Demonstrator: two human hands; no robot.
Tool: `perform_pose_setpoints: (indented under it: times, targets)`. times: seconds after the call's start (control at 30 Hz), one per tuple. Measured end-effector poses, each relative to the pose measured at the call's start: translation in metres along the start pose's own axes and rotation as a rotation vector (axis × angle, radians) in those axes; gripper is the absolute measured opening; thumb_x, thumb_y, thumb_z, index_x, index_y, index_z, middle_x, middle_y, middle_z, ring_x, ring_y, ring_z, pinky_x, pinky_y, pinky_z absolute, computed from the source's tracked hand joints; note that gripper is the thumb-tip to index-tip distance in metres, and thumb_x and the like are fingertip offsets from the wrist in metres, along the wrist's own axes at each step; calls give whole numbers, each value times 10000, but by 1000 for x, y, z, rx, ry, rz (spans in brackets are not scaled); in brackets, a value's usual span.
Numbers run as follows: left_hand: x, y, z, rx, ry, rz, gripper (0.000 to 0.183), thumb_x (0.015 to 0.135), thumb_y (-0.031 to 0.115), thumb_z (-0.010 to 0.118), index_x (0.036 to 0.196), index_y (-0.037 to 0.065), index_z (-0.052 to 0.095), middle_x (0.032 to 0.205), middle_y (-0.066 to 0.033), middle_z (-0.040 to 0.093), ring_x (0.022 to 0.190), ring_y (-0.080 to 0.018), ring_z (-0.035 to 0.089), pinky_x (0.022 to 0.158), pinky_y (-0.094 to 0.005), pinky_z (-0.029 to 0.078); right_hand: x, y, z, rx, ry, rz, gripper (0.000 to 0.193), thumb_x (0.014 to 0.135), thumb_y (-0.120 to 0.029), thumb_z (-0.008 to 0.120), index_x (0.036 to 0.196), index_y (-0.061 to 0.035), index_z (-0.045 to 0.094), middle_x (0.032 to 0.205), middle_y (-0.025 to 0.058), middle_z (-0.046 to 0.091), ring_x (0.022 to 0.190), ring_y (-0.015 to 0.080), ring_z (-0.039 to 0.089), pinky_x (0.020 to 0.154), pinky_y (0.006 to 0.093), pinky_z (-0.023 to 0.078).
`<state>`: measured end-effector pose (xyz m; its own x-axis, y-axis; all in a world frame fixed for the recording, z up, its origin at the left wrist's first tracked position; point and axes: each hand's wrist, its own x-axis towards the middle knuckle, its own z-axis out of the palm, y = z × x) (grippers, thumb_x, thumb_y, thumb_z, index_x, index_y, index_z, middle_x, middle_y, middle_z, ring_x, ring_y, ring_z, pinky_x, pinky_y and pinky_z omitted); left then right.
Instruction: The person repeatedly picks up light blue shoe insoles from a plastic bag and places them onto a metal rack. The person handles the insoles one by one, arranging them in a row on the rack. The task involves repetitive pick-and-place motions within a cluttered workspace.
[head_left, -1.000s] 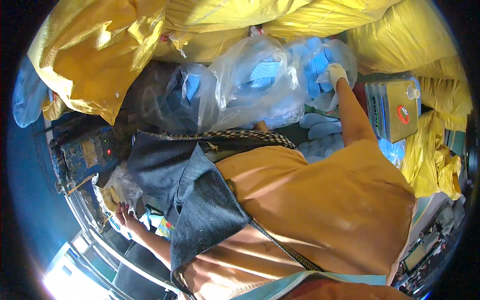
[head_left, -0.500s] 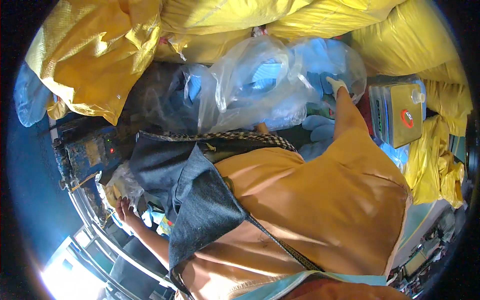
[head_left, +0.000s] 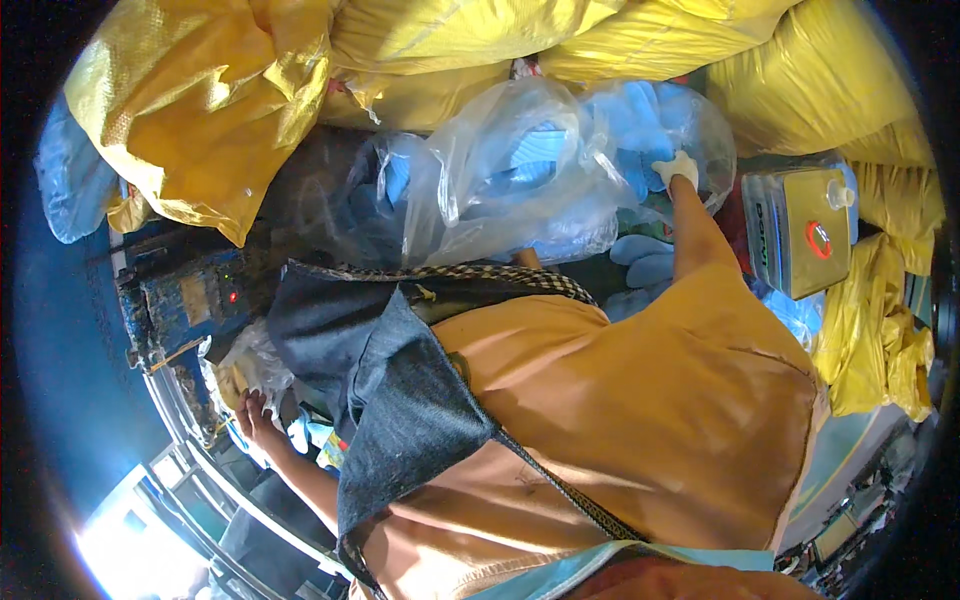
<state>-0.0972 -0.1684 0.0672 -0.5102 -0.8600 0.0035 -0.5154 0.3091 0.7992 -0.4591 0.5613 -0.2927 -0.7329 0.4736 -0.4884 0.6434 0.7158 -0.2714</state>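
My right hand (head_left: 678, 168), in a white glove, reaches forward and closes on the film of a large clear plastic bag (head_left: 520, 180) that holds blue items. The bag lies among yellow sacks in front of me. My bare left hand (head_left: 256, 412) is low at the left, fingers apart, touching the underside of a small clear bag (head_left: 243, 362) with yellowish contents. A yellow-orange garment (head_left: 640, 420) and a dark denim apron (head_left: 390, 400) fill the middle of the view.
Big yellow woven sacks (head_left: 200, 120) pile up along the top and the right (head_left: 880, 340). A metal box with a round red mark (head_left: 800, 235) stands to the right of my arm. Loose blue gloves (head_left: 640, 262) lie below the bag. A blue machine with a red light (head_left: 190, 300) is at the left.
My right hand dipped slightly, then shifted a little right on the clear bag. My left hand moved slightly upward by the small bag.
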Motion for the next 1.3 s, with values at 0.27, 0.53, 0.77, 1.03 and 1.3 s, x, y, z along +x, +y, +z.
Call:
perform_pose_setpoints:
  times: [0.27, 0.53, 0.77, 1.03, 1.3]
  targets:
    - [2, -11, -5, -37, -46, -31, 344, 979, 297, 569, 1254, 92, 597, 1124, -61, 662, 1012, -160, 606, 819, -316, 395, 29, 22, 43, 417, -37, 33, 719, 669, -327, 803, 1238, 54, 582, 1170, 174, 652, 1034, 260, 636, 891, 387, 493]
    - [6, -9, 6, -35, -35, -26, 378, 977, 329, 571, 1276, 98, 588, 1145, -60, 661, 1035, -164, 601, 869, -320, 393, 15, -21, -72, 555, -358, -184, 575, 799, -351, 712, 1299, -98, 583, 1148, 99, 650, 954, 197, 627, 836, 349, 497]
    - [8, -1, 31, 307, -73, 840, 332, 970, 295, 547, 1195, 64, 626, 1044, -48, 655, 915, -148, 614, 751, -243, 417, -78, -95, -211, 805, -577, -317, 450, 906, -322, 663, 1239, -24, 609, 1079, 46, 673, 941, 146, 629, 812, 303, 508]
    - [-74, 139, 143, -352, -1028, 237, 505, 958, 405, 531, 1138, -50, 655, 1148, -157, 663, 1076, -244, 622, 984, -363, 451, -233, -185, -240, 910, -844, -1082, 643, 914, -277, 576, 1416, 81, 395, 1310, 137, 586, 1169, 172, 570, 1003, 291, 425]
    - [-97, 159, 227, -1470, -1032, -65, 495, 1010, 406, 502, 1325, 24, 494, 1244, -117, 623, 1139, -255, 610, 994, -399, 483, -342, -277, -155, 839, -1317, -1033, 789, 858, -405, 691, 1412, 70, 391, 1307, 160, 573, 1149, 234, 584, 993, 354, 461]
